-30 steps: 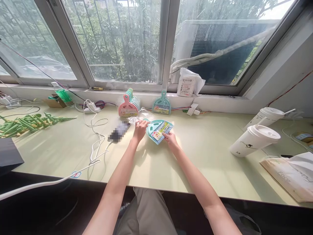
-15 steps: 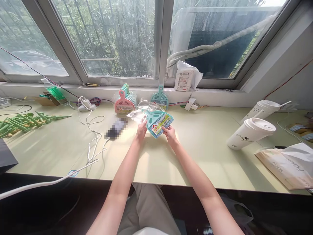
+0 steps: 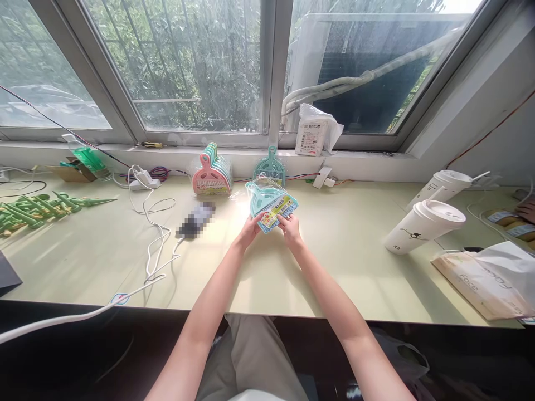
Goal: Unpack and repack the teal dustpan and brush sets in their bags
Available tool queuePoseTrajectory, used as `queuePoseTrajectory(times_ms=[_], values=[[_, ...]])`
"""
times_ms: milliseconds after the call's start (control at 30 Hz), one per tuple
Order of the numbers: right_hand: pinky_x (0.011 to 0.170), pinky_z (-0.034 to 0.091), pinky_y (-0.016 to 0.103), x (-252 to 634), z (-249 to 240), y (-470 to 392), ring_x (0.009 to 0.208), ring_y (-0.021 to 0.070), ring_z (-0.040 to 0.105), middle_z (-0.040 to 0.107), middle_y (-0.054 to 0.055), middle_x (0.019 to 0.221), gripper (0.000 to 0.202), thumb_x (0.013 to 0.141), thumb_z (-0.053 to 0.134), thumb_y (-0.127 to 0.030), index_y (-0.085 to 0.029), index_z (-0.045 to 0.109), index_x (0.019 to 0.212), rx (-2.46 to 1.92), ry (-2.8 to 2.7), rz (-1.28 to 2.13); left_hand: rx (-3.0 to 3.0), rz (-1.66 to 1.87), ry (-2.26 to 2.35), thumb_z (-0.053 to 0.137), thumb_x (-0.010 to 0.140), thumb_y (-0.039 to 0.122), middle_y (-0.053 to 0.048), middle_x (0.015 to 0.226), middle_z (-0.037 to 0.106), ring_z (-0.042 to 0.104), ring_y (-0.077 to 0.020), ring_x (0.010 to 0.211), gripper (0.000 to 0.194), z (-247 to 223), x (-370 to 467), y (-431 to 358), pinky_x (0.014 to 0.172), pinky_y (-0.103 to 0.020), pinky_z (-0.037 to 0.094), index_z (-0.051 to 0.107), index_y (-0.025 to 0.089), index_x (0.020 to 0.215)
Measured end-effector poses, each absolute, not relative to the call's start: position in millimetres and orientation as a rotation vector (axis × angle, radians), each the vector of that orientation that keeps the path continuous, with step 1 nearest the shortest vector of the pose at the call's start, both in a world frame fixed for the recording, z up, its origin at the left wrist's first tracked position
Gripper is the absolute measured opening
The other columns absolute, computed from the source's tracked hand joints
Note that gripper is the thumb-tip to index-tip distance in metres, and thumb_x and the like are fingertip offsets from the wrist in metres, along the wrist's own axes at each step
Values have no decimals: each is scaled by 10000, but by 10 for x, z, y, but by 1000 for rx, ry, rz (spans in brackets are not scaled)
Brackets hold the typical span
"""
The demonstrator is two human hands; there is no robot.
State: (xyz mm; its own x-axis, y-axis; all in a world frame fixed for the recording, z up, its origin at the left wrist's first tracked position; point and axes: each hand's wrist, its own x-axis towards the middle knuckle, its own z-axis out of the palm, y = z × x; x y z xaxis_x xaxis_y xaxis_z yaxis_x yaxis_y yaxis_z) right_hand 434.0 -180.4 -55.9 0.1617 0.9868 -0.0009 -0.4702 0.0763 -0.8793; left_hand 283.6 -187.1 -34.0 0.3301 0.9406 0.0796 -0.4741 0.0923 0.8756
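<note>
A teal dustpan and brush set [image 3: 267, 197] in clear plastic wrap is held tilted above the table, its yellow label facing up. My left hand [image 3: 249, 229] grips its lower left edge, and my right hand [image 3: 289, 225] pinches the lower right edge. Behind it, another teal set [image 3: 271, 164] leans against the sill wall. To the left of that stands a row of several wrapped sets [image 3: 211, 175], with a pink one in front.
White cables [image 3: 156, 239] and a blurred phone-like object [image 3: 195, 220] lie left of centre. Green plastic pieces [image 3: 37, 211] are at far left. White cups [image 3: 424, 225] and a tissue pack [image 3: 480, 284] stand right; another person's hand [image 3: 527, 210] shows at the right edge.
My left hand has moved from the set's left side to its lower edge. The loose clear wrap now lies closer over the set. Another person's hand has come into view at far right.
</note>
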Motion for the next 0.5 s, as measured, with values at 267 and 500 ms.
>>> queuePoseTrajectory(times_ms=[267,500], values=[[886,584,387,4317,-554,-1829,976,236,681,702,69,989,408,639,803,-326,-202,582,958,-895,-684,1188,1048,1099,662,749,759,399,-115,1371,567,509,-317,1279,650,-334,2938,-1943,1044,-464,425,521,241,1347],[907,573,379,4319,-418,-1879,1009,228,669,691,73,1042,416,654,777,-292,-207,566,1002,-845,-672,1175,1116,972,516,638,807,560,-118,1461,472,427,-334,1350,636,-304,2875,-1905,1050,-492,403,527,255,1354]])
